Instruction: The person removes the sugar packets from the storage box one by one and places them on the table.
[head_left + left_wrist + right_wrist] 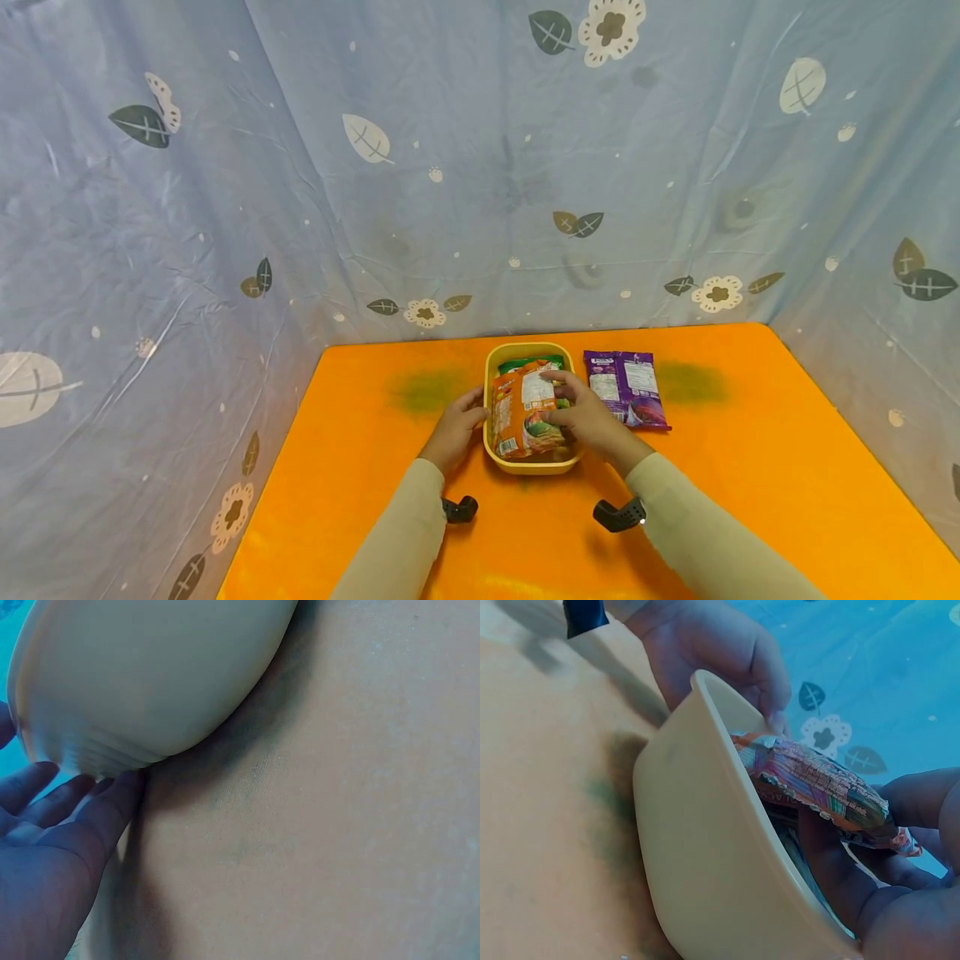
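Observation:
A yellow plastic tub (pixel 532 468) stands on the orange table with snack packets inside. My left hand (pixel 455 429) holds its left side; in the left wrist view, the fingertips (pixel 124 787) touch the outer wall, and the right wrist view has the thumb at the rim. With my right hand (pixel 592 421) I grip an orange snack packet (pixel 510 412) by its right side, thumb and fingers on either face. This packet lies tilted within the tub, its edge above the rim in the right wrist view. A green packet (pixel 555 362) shows partly behind it, mostly covered.
Just right of the tub, two purple packets (pixel 626 390) lie side by side on the orange table (pixel 360 467). Patterned blue cloth (pixel 480 183) hangs around the back and sides. A black wrist device (pixel 621 516) sits on each forearm.

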Motion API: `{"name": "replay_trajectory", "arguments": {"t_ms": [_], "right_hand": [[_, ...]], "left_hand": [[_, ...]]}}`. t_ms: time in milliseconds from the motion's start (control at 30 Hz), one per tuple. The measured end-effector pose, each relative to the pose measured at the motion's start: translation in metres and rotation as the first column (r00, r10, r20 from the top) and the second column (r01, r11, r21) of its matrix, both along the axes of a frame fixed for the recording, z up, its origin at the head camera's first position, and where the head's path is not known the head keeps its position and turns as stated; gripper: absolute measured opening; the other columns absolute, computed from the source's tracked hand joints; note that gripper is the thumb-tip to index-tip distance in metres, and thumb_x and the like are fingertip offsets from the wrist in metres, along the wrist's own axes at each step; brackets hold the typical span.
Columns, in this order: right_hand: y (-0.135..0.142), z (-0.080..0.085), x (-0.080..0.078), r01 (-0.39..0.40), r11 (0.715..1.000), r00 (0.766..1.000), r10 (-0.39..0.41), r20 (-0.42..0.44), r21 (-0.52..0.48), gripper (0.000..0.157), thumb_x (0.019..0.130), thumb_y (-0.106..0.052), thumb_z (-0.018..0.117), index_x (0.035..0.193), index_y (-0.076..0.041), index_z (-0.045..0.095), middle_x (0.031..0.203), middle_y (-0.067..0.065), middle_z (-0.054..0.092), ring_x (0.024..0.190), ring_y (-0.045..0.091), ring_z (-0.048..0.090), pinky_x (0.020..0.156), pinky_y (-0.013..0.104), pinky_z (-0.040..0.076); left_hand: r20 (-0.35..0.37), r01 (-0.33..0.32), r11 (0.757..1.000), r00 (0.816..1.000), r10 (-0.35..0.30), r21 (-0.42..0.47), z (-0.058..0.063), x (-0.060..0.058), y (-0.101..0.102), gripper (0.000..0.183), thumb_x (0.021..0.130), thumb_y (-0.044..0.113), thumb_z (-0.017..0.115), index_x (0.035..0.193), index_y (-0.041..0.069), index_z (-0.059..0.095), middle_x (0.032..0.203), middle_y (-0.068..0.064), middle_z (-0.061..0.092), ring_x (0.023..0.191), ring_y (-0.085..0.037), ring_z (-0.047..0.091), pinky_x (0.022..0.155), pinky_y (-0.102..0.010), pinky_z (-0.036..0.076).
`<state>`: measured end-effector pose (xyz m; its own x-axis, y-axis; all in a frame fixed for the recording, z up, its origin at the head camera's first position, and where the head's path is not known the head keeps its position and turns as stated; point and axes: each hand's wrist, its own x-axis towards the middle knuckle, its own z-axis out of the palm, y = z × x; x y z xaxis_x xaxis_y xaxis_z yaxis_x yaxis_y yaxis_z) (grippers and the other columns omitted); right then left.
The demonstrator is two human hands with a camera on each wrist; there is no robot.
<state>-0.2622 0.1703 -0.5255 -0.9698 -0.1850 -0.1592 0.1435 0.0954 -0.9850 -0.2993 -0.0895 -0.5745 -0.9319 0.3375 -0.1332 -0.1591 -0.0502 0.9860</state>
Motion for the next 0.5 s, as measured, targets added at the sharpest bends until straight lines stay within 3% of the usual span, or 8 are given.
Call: {"name": "replay_trajectory", "arguments": {"t_ms": [233, 400, 500], "right_hand": [[0.0039, -0.0006, 0.0002, -0.032, 0.999, 0.999, 0.032, 0.009, -0.037, 0.066, 0.105, 0.004, 0.066, 0.165, -0.014, 0.047, 0.152, 0.029, 0.041, 0.105, 0.035, 0.062, 0.083, 0.037, 0.059], [0.0067, -0.0026, -0.0007, -0.033, 0.998, 0.999, 0.034, 0.003, -0.044, 0.063, 0.105, 0.003, 0.065, 0.163, -0.012, 0.05, 0.16, 0.03, 0.039, 0.121, 0.041, 0.06, 0.093, 0.04, 0.06], [0.0074, -0.0028, -0.0006, -0.031, 0.997, 0.999, 0.032, 0.01, -0.072, 0.062, 0.105, 0.003, 0.066, 0.163, -0.01, 0.05, 0.165, 0.03, 0.035, 0.137, 0.047, 0.05, 0.096, 0.041, 0.06]], "left_hand": [[0.002, -0.001, 1.0, 1.0, 0.001, 0.001, 0.001, 0.0006, -0.0001, 0.062, 0.11, 0.009, 0.055, 0.169, 0.002, 0.037, 0.167, -0.019, 0.044, 0.142, -0.034, 0.053, 0.112, -0.049, 0.05], [0.008, -0.005, 1.0, 1.0, 0.005, 0.004, 0.0011, 0.0007, 0.0005, 0.063, 0.11, 0.009, 0.055, 0.169, 0.002, 0.036, 0.167, -0.019, 0.043, 0.143, -0.034, 0.052, 0.113, -0.05, 0.049], [0.012, -0.002, 1.0, 1.0, 0.002, 0.023, 0.0009, 0.0006, 0.0005, 0.063, 0.11, 0.008, 0.055, 0.169, 0.0, 0.035, 0.167, -0.021, 0.042, 0.143, -0.035, 0.052, 0.114, -0.05, 0.048]]}}
